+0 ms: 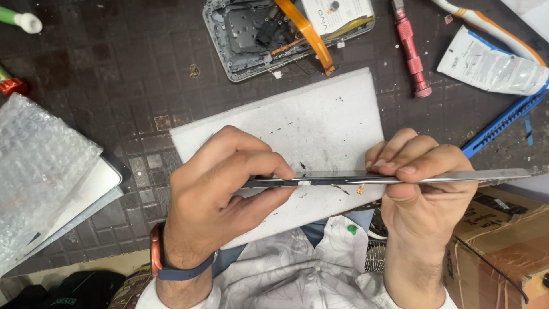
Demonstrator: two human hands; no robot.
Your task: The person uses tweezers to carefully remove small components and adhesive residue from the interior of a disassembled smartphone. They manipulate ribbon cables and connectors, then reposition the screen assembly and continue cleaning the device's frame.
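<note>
hands grip a thin flat panel edge-on above a cluttered repair bench, seen from the wearer's head camera. the left hand (220,189), a wrist band at its base, closes thumb and fingers around the left end of the panel (354,179), a slim glass-like screen part held level so only its bright edge shows. the right hand (420,183) pinches the same panel further along, fingers curled over the top and thumb underneath, with the far end of the panel jutting out past it to the right. a small ribbon connector (361,189) hangs from the underside between the two hands. the panel floats just above a white foam pad (320,123) lying on the dark gridded work mat (108,86).

behind the pad sits an opened phone chassis (251,34) with an orange flex cable (306,31) draped across it. a red screwdriver (412,48) lies to its right, near a white adhesive tube (492,66) and a blue plastic strip (503,123). bubble wrap (40,171) covers the left of the bench, and a cardboard box (503,252) stands at lower right.

by the look of it, the step in hand is checking or aligning the loose screen panel; any further handling calls for a light, even grip that spares the dangling connector.
</note>
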